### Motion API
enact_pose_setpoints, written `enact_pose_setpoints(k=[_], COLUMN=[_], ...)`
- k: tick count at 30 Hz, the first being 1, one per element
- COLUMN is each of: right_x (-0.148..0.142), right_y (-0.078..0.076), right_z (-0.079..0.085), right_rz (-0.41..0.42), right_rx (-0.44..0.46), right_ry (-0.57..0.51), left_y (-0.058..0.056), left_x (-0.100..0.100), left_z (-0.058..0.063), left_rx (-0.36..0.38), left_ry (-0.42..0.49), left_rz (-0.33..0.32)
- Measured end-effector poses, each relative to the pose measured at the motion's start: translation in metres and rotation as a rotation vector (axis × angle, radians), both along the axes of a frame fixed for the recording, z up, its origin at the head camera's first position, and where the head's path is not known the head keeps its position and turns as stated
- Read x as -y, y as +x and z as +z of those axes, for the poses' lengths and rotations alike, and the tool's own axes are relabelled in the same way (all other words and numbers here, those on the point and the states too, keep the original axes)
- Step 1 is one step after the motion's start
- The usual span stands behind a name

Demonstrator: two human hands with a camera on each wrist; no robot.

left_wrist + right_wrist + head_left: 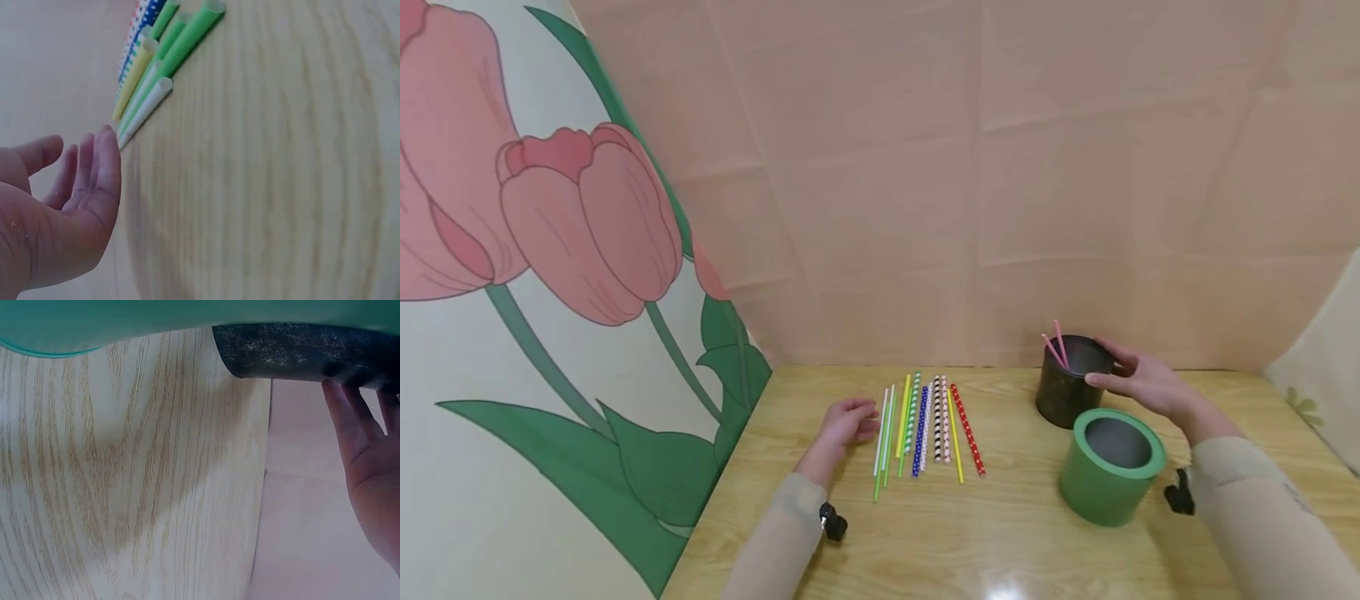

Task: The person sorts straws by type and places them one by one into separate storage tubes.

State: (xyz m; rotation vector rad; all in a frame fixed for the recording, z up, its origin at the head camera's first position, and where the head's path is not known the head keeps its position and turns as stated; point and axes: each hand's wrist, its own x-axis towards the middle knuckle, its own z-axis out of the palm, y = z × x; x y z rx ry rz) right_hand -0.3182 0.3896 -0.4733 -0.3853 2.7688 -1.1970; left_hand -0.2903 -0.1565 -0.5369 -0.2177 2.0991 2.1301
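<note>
My right hand [1138,383] grips the black cup [1060,398] by its right side near the rim, thumb in front and fingers behind. In the right wrist view, fingertips touch the dark wall of the cup [281,353]. Two pink straws [1056,350] lean in the cup, against its left rim. My left hand [846,423] is beside the left end of a row of straws, its fingers loosely bent and holding nothing. White straws [879,442] and green straws [888,433] lie nearest it; the left wrist view shows fingertips close to a white straw [153,101].
A green cup [1108,483] stands in front of the black one, near my right forearm. Further along the row lie a blue dotted straw [919,429], a black striped straw [937,417] and a red dotted straw [967,429]. A pinkish cloth [880,208] hangs behind the wooden table [940,533].
</note>
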Motion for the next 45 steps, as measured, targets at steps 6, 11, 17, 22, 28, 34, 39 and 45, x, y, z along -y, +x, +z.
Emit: enact_pose_setpoints(k=[6, 11, 17, 22, 28, 34, 39, 45], right_x=[0.003, 0.003, 0.002, 0.003, 0.005, 0.004, 0.004, 0.004], right_y=[0.002, 0.001, 0.001, 0.004, 0.006, 0.006, 0.005, 0.006], right_z=[-0.002, -0.004, 0.000, 0.003, 0.003, 0.003, 0.002, 0.000], right_rz=[0.011, 0.014, 0.005, 0.006, 0.015, 0.008, 0.014, 0.021], right_rx=[0.011, 0.002, -0.006, 0.006, 0.030, 0.035, 0.056, 0.057], right_ry=[-0.051, -0.062, -0.022, -0.035, -0.100, -0.104, -0.143, -0.160], left_y=[0.004, 0.007, 0.007, 0.005, 0.004, 0.000, -0.001, 0.001], left_x=[0.002, -0.001, -0.005, -0.004, -0.005, -0.007, -0.005, 0.000], left_z=[-0.011, -0.014, -0.010, -0.007, -0.001, 0.000, 0.000, 0.003], left_rx=[0.015, -0.010, -0.007, 0.015, 0.050, 0.038, 0.045, 0.076], left_ry=[-0.062, -0.069, -0.119, -0.174, -0.238, -0.247, -0.309, -0.334], left_rz=[0.016, 0.048, 0.060, 0.062, 0.059, 0.040, 0.031, 0.044])
